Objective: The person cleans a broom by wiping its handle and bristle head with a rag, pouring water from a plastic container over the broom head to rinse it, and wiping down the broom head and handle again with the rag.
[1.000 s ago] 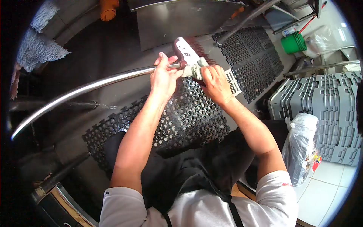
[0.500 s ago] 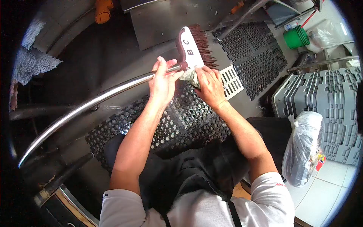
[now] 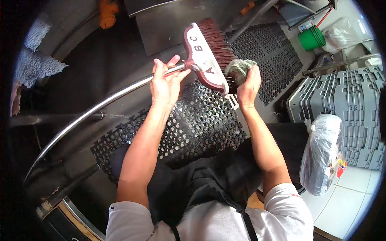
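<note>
A broom (image 3: pixel 204 56) with a maroon and white head lettered A, B and C is held up off the floor, its dark red bristles pointing right. Its long metal handle (image 3: pixel 116 94) runs down to the lower left. My left hand (image 3: pixel 165 83) grips that handle just below the head, fingers partly spread around it. In my right hand (image 3: pixel 249 86) is a crumpled greyish-green cloth (image 3: pixel 240 69), pressed against the bristles at the lower end of the head.
Black perforated rubber mats (image 3: pixel 193 124) cover the dark floor, beside a pale drain grate (image 3: pixel 232 101). At right stand stacked grey crates (image 3: pixel 341 116), a plastic-wrapped bundle (image 3: pixel 321 156) and a green bucket (image 3: pixel 311 39). A grey mop head (image 3: pixel 38 68) hangs at left.
My right hand has moved right with the cloth, from the base of the broom head to the bristles. The letter A is now uncovered, and the head has shifted slightly.
</note>
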`<action>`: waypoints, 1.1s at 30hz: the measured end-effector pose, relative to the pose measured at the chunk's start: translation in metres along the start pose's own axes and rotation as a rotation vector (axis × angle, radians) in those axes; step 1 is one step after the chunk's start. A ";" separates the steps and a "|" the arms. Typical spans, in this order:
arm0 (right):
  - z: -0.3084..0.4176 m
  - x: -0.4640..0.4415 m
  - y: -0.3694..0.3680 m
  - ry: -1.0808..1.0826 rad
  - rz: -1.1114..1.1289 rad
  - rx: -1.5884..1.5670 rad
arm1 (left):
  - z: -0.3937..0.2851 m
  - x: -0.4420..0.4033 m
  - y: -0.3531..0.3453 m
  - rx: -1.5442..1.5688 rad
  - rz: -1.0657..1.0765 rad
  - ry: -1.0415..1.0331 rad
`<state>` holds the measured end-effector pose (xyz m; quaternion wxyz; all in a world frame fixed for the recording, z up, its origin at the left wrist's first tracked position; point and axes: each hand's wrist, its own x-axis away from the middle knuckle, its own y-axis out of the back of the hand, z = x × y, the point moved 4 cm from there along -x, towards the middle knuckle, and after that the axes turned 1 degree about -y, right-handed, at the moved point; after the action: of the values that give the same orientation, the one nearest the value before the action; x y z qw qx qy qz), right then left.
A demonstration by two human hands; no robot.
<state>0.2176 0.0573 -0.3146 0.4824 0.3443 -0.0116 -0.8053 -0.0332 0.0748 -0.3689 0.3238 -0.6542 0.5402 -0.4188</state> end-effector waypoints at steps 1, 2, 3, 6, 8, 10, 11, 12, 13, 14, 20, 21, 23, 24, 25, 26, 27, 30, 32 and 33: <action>0.019 0.000 0.000 -0.022 0.009 0.028 | 0.002 0.000 -0.002 0.023 0.012 0.009; 0.022 0.007 -0.002 -0.234 0.020 -0.075 | 0.004 0.000 -0.002 0.030 0.002 0.015; 0.025 0.008 -0.004 -0.032 0.116 -0.023 | 0.004 0.002 -0.004 0.036 -0.009 0.021; 0.037 0.033 -0.014 0.509 0.619 0.395 | 0.006 0.001 -0.002 0.046 -0.045 0.027; 0.041 0.049 -0.021 0.580 0.618 0.534 | 0.004 0.000 -0.001 0.054 -0.055 0.027; 0.012 0.057 -0.031 0.592 0.553 0.594 | 0.003 0.000 -0.004 0.061 -0.044 0.036; 0.006 0.060 -0.034 0.646 0.498 0.594 | 0.001 -0.001 -0.007 0.033 -0.028 0.035; 0.011 0.059 -0.037 0.703 0.443 0.591 | -0.002 -0.002 -0.011 0.004 -0.013 0.028; 0.016 0.057 -0.036 0.718 0.374 0.559 | -0.004 -0.001 -0.012 -0.024 -0.006 0.021; 0.018 0.055 -0.035 0.719 0.330 0.502 | -0.005 0.001 -0.013 -0.030 -0.010 0.020; 0.022 0.053 -0.028 0.844 0.282 0.529 | -0.003 0.004 -0.011 -0.007 0.003 0.052; 0.022 0.053 -0.027 0.837 0.293 0.538 | -0.003 0.003 -0.011 -0.003 0.011 0.051; 0.020 0.051 -0.028 0.814 0.333 0.533 | -0.001 0.002 -0.010 0.009 0.022 0.049; 0.020 0.050 -0.031 0.797 0.361 0.519 | 0.000 0.002 -0.009 0.015 0.025 0.050; 0.021 0.049 -0.035 0.781 0.388 0.505 | 0.002 0.003 -0.007 0.016 0.030 0.050; 0.022 0.048 -0.038 0.765 0.414 0.491 | 0.006 0.005 -0.007 0.017 0.037 0.050; 0.028 0.046 -0.040 0.668 0.433 0.407 | 0.009 0.007 -0.007 0.016 0.046 0.051; 0.025 0.041 -0.048 0.594 0.387 0.391 | 0.018 0.015 -0.005 0.036 0.060 0.097; 0.017 0.028 -0.051 0.634 0.348 0.448 | 0.023 0.022 -0.004 0.013 0.080 0.120; 0.012 0.019 -0.053 0.662 0.309 0.480 | 0.024 0.024 -0.003 0.002 0.083 0.135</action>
<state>0.1646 0.0670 -0.3343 0.4813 0.6805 -0.0948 -0.5443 -0.0081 0.0510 -0.3718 0.3041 -0.6013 0.5870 -0.4487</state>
